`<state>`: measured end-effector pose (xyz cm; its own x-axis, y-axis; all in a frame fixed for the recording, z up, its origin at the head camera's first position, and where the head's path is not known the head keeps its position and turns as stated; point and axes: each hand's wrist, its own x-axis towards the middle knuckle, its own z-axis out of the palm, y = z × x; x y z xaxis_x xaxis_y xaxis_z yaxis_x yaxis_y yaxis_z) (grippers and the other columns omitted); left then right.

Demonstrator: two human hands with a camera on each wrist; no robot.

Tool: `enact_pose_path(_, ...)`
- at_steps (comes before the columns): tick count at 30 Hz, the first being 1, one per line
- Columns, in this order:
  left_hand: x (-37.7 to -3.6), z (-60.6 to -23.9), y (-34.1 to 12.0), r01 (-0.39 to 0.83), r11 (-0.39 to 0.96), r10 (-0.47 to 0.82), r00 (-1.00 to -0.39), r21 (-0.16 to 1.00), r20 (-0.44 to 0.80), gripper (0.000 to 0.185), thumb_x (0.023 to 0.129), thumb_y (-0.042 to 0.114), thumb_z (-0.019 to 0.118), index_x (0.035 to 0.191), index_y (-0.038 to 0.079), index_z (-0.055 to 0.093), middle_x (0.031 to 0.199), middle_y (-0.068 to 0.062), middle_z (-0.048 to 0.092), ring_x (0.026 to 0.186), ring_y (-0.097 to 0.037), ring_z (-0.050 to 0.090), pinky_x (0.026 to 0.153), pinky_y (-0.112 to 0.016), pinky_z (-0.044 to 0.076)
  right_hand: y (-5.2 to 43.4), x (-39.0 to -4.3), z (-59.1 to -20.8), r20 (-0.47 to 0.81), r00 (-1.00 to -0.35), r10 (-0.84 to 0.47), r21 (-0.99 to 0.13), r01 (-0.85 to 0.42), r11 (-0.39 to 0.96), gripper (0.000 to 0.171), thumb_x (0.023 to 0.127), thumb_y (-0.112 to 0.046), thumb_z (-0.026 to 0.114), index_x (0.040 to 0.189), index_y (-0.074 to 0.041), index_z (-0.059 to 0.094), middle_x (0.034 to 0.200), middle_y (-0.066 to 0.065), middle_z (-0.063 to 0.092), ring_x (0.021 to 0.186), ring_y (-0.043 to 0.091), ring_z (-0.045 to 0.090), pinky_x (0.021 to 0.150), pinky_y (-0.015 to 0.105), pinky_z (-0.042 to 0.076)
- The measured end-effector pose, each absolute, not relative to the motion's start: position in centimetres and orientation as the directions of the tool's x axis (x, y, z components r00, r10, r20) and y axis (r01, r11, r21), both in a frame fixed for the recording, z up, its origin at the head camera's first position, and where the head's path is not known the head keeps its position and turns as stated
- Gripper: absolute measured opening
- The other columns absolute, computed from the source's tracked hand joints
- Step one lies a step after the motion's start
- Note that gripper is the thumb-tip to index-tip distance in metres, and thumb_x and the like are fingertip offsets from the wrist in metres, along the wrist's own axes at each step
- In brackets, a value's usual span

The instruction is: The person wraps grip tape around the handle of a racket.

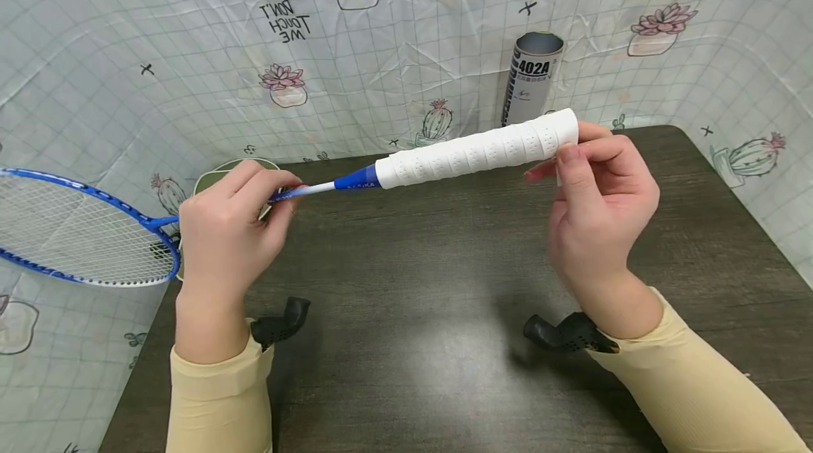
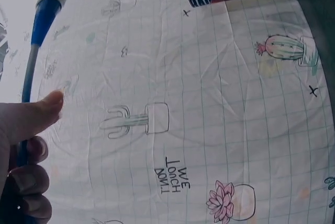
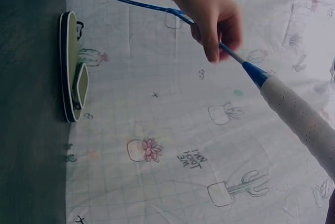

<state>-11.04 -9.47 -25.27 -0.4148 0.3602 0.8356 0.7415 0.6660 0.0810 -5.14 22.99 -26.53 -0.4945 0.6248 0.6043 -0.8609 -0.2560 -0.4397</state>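
A blue badminton racket [image 1: 356, 179] is held level above the dark wooden table [image 1: 419, 276]. Its strung head [image 1: 76, 227] juts out past the table's left edge. My left hand [image 1: 273, 195] grips the thin shaft just before the blue cone. In the left wrist view the thumb [image 2: 39, 114] lies beside the shaft [image 2: 31, 69]. My right hand [image 1: 562, 156] pinches the butt end of the white wrapped handle [image 1: 483, 149] between thumb and fingers. In the right wrist view the white handle [image 3: 303, 122] runs towards the camera, and my left hand [image 3: 214, 17] holds the shaft beyond it.
A shuttlecock tube [image 1: 533, 79] marked 402A stands at the table's back edge, against a cactus-print sheet [image 1: 394, 37] that hangs behind and to both sides. A flat green round object [image 1: 212, 174] leans at the back left, behind my left hand.
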Motion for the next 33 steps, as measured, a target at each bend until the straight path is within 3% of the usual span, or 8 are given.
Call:
enact_pose_path(3,-11.1,-25.3,-9.6,0.73,0.67,0.248,-0.392,0.136,0.886,0.007,0.087,0.002,0.07,0.082,0.006,0.074,0.069,-0.006,0.063,0.051,-0.018,0.042,0.052,-0.03,0.027,23.3,-5.2,-26.3,0.584,-0.488,0.649,-0.434,-0.863,-0.258,0.021,0.083,0.019,0.067,0.072,0.02,0.049,0.084,0.024,0.066,0.062,0.027,0.054,0.054,0.034,0.054)
enact_pose_path(7,-11.1,-25.2,-9.4,0.774,0.615,0.14,-0.298,0.153,0.944,0.009,0.084,-0.001,0.075,0.077,0.002,0.071,0.066,-0.01,0.062,0.052,-0.023,0.042,0.056,-0.03,0.028,23.8,-5.4,-26.2,0.569,-0.481,0.667,-0.427,-0.866,-0.26,0.028,0.082,0.016,0.073,0.072,0.02,0.048,0.08,0.022,0.062,0.059,0.025,0.046,0.053,0.035,0.052)
enact_pose_path(12,-11.1,-25.2,-9.0,0.832,0.546,0.065,-0.159,0.098,0.985,0.014,0.077,-0.002,0.084,0.073,0.003,0.073,0.066,-0.013,0.063,0.05,-0.031,0.047,0.055,-0.037,0.031,24.1,-5.5,-26.1,0.574,-0.473,0.669,-0.419,-0.871,-0.257,0.038,0.08,0.008,0.083,0.072,0.019,0.048,0.077,0.022,0.06,0.06,0.026,0.048,0.051,0.034,0.05)
enact_pose_path(15,-11.1,-25.2,-8.9,0.846,0.528,0.044,-0.118,0.078,0.992,0.014,0.078,0.001,0.087,0.071,0.005,0.075,0.065,-0.014,0.063,0.051,-0.035,0.05,0.054,-0.04,0.031,24.1,-5.5,-26.0,0.573,-0.484,0.661,-0.423,-0.866,-0.267,0.037,0.08,0.006,0.084,0.075,0.02,0.05,0.077,0.021,0.059,0.059,0.025,0.047,0.05,0.033,0.05)
enact_pose_path(19,-11.1,-25.2,-8.9,0.85,0.521,0.05,-0.122,0.078,0.991,0.019,0.084,0.015,0.087,0.071,0.005,0.076,0.064,-0.014,0.064,0.052,-0.035,0.053,0.054,-0.042,0.033,24.0,-5.4,-25.9,0.575,-0.502,0.646,-0.421,-0.859,-0.292,0.027,0.082,0.012,0.078,0.082,0.021,0.053,0.089,0.025,0.062,0.068,0.028,0.056,0.054,0.035,0.055)
enact_pose_path(23,-11.1,-25.2,-8.9,0.855,0.511,0.072,-0.145,0.088,0.987,0.018,0.08,0.019,0.09,0.075,0.005,0.08,0.066,-0.013,0.067,0.054,-0.035,0.057,0.054,-0.041,0.036,24.1,-5.3,-25.8,0.569,-0.505,0.649,-0.423,-0.857,-0.296,0.02,0.083,0.017,0.072,0.083,0.021,0.053,0.101,0.03,0.065,0.08,0.033,0.063,0.056,0.037,0.057)
enact_pose_path(27,-11.0,-25.1,-8.9,0.857,0.507,0.092,-0.161,0.093,0.983,0.015,0.075,0.013,0.093,0.077,0.005,0.081,0.069,-0.013,0.069,0.055,-0.036,0.058,0.055,-0.043,0.038,24.2,-5.4,-25.7,0.554,-0.506,0.661,-0.429,-0.854,-0.294,0.021,0.082,0.018,0.073,0.081,0.021,0.052,0.1,0.03,0.066,0.072,0.031,0.06,0.054,0.035,0.055)
enact_pose_path(33,-10.9,-24.9,-9.0,0.858,0.504,0.115,-0.178,0.097,0.977,0.016,0.076,0.012,0.092,0.079,0.002,0.08,0.069,-0.014,0.069,0.056,-0.036,0.058,0.056,-0.042,0.039,24.2,-5.5,-25.7,0.555,-0.501,0.665,-0.43,-0.856,-0.286,0.023,0.081,0.017,0.076,0.082,0.021,0.053,0.097,0.029,0.065,0.066,0.027,0.056,0.052,0.034,0.054)
